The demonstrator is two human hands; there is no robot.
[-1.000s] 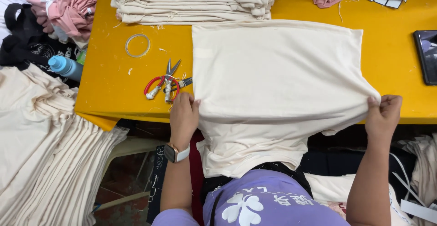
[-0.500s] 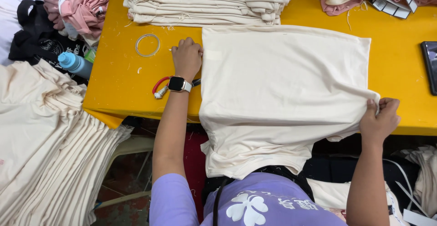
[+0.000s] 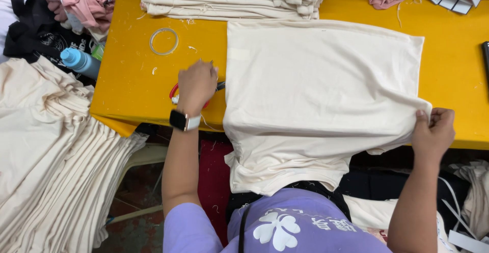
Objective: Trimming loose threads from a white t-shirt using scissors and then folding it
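Resting on red-handled scissors (image 3: 175,92) on the yellow tabletop (image 3: 127,80), the left hand (image 3: 196,85) curls over them; the right hand (image 3: 433,131) pinches the corner of the cream garment (image 3: 321,95), which is spread flat and overhanging the near edge.

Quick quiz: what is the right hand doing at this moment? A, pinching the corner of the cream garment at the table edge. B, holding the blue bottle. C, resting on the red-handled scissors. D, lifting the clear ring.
A: the right hand grips the corner of the cream garment at the yellow table edge.
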